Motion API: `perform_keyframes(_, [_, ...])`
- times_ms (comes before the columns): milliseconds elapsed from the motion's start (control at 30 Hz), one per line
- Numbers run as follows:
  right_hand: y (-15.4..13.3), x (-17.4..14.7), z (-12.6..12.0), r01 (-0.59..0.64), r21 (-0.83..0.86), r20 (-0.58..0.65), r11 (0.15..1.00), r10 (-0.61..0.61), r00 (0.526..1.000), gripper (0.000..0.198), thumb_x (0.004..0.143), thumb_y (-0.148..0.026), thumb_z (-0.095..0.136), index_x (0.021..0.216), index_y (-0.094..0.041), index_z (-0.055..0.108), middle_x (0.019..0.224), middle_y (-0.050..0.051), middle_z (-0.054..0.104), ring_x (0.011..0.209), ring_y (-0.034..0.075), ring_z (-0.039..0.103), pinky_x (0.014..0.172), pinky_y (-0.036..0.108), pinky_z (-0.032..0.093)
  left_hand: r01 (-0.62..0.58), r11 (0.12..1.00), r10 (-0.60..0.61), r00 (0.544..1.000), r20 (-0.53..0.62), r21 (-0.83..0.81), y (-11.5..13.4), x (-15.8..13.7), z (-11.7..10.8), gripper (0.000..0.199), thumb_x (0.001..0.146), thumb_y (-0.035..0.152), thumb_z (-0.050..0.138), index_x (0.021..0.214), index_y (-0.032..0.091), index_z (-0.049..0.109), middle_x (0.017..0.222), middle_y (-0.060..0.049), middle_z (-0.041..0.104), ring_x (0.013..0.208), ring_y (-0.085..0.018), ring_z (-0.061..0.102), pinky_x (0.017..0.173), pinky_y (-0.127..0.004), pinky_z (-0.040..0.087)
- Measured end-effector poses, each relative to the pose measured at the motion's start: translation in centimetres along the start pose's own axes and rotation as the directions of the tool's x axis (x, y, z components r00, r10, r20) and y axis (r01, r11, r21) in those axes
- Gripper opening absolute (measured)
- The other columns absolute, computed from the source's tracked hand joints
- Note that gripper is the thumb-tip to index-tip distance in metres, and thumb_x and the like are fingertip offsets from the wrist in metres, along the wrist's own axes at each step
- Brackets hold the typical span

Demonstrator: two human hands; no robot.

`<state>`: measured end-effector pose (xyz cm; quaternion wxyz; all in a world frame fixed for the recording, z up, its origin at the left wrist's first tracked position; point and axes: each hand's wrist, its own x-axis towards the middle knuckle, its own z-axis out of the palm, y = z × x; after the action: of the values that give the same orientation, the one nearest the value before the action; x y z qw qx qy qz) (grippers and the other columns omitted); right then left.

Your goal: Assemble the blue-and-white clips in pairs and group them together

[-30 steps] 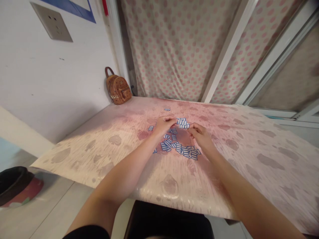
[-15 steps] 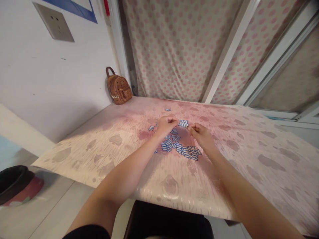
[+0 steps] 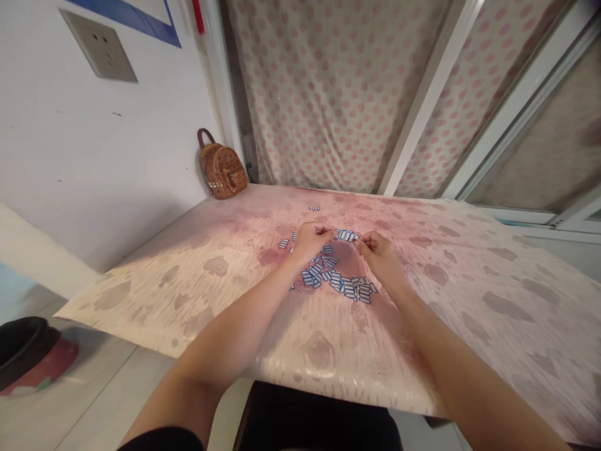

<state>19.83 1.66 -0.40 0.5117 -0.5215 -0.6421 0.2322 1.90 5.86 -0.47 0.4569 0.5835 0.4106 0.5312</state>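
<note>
Between my fingertips, a short blue-and-white striped strip [image 3: 346, 235] is held above the table. My left hand [image 3: 312, 240] pinches its left end, and my right hand [image 3: 375, 248] pinches the right end. Just below lies a loose pile of small flat blue-and-white striped pieces [image 3: 350, 288], some overlapping. My left hand and wrist hide part of the pile. One striped piece [image 3: 283, 243] lies left of my left hand, and another small one [image 3: 314, 208] sits farther back. The print on the pieces is too small to read.
A patterned pink and cream cloth covers the table [image 3: 188, 307]. A brown mini backpack [image 3: 222, 168] stands at the back left corner against the wall. Behind the table hangs a dotted curtain [image 3: 319, 94]. A dark-rimmed bin [image 3: 35, 354] is on the floor at left.
The strip between my hands has tilted slightly, its right end now a little lower. Both hands stay in nearly the same place; the whole view has shifted slightly.
</note>
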Motion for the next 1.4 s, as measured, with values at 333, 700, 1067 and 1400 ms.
perform_keyframes(333, [-0.1,-0.2,-0.2,0.017,-0.138,-0.016,0.99,-0.02,1.0,0.022,0.079,-0.044,0.057,0.072,-0.022,0.055,0.06,-0.001,0.057,0.054,0.015,0.048,0.054,0.029,0.031,-0.032,0.998,0.029,0.998,0.055,0.053,0.3,-0.3,0.2,0.007,0.078,0.015,0.072,0.079,0.012,0.078,0.078,-0.006,0.076,0.067,-0.014,0.065,0.064,-0.022,0.047])
perform_keyframes(700, [-0.2,-0.3,-0.2,0.043,-0.145,-0.009,0.989,-0.045,0.999,0.02,0.081,-0.04,0.058,0.072,-0.022,0.055,0.061,-0.001,0.059,0.054,0.015,0.051,0.054,0.028,0.032,-0.05,0.997,0.045,0.996,0.083,0.06,0.4,-0.5,0.3,0.019,0.074,0.03,0.081,0.08,0.013,0.079,0.081,-0.008,0.078,0.071,-0.016,0.068,0.066,-0.024,0.049])
perform_keyframes(1067, [0.7,0.1,0.1,0.059,0.036,-0.002,0.998,-0.059,0.998,0.016,0.085,-0.039,0.055,0.085,-0.023,0.057,0.068,-0.001,0.059,0.064,0.017,0.057,0.06,0.03,0.042,-0.029,0.998,0.024,0.996,0.081,0.056,0.5,-0.5,0.3,0.01,0.077,0.017,0.07,0.079,0.012,0.078,0.075,-0.005,0.075,0.066,-0.013,0.065,0.064,-0.022,0.048])
perform_keyframes(1400, [2.1,-0.3,1.0,0.112,-0.179,0.12,0.977,-0.092,0.989,0.014,0.084,-0.029,0.056,0.091,-0.023,0.066,0.085,0.004,0.071,0.077,0.019,0.065,0.074,0.033,0.049,-0.129,0.988,0.136,0.988,-0.08,0.083,0.1,0.6,-1.0,0.012,0.078,0.019,0.067,0.07,0.013,0.073,0.069,-0.002,0.071,0.064,-0.013,0.062,0.061,-0.021,0.043])
